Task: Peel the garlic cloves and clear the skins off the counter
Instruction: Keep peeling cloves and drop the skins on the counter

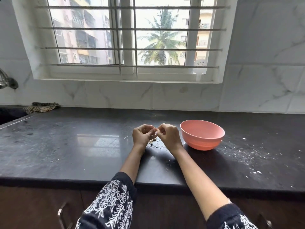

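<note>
A person's left hand and right hand meet above a dark stone tabletop, fingers curled and pinching a garlic clove between them (the clove is small and mostly hidden by the fingertips). Directly beneath the hands lie garlic skins and what appears to be another clove. A pink bowl stands at 3 o'clock from the hands, just beside the right wrist. White flecks dot the tabletop farther right. A striped cloth lies at 10 o'clock, by the tiled wall.
</note>
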`<action>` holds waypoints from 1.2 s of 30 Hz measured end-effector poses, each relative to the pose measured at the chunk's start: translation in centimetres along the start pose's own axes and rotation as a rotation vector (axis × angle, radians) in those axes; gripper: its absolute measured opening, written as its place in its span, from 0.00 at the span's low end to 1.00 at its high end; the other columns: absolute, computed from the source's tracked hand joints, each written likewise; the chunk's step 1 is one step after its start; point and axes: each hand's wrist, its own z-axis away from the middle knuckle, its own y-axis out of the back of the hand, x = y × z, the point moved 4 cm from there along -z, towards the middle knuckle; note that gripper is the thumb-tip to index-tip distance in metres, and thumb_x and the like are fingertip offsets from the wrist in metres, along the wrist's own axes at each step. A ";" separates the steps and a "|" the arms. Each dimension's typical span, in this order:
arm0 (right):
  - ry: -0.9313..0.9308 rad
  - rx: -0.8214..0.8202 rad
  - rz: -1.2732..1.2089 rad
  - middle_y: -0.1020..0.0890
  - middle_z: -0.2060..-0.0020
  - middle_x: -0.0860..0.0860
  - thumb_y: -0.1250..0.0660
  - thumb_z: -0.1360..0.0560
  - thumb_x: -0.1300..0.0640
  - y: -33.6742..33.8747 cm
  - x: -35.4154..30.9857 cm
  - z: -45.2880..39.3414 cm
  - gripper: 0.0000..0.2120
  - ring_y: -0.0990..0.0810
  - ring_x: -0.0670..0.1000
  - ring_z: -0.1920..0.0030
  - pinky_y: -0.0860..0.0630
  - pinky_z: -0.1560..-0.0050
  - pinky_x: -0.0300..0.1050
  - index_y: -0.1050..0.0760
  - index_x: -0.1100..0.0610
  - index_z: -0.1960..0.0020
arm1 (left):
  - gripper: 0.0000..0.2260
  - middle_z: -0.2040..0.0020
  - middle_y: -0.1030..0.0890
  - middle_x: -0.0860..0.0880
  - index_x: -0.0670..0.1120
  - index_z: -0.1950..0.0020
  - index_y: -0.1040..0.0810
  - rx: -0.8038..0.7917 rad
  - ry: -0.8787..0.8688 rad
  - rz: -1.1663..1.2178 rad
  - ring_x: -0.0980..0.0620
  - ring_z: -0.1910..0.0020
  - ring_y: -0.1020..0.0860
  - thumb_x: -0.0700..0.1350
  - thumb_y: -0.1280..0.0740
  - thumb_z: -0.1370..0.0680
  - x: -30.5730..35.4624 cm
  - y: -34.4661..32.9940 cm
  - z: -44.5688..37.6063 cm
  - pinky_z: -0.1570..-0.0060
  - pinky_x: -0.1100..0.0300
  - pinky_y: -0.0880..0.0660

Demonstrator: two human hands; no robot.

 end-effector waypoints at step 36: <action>0.027 0.116 -0.089 0.19 0.61 0.56 0.35 0.26 0.64 0.4 0.0 -0.3 0.05 0.25 0.49 0.63 0.30 0.61 0.40 0.21 0.61 0.53 | 0.06 0.71 0.18 0.52 0.43 0.59 0.22 -0.050 0.032 0.041 0.56 0.73 0.20 0.33 0.34 0.25 0.1 -0.5 -0.2 0.69 0.63 0.22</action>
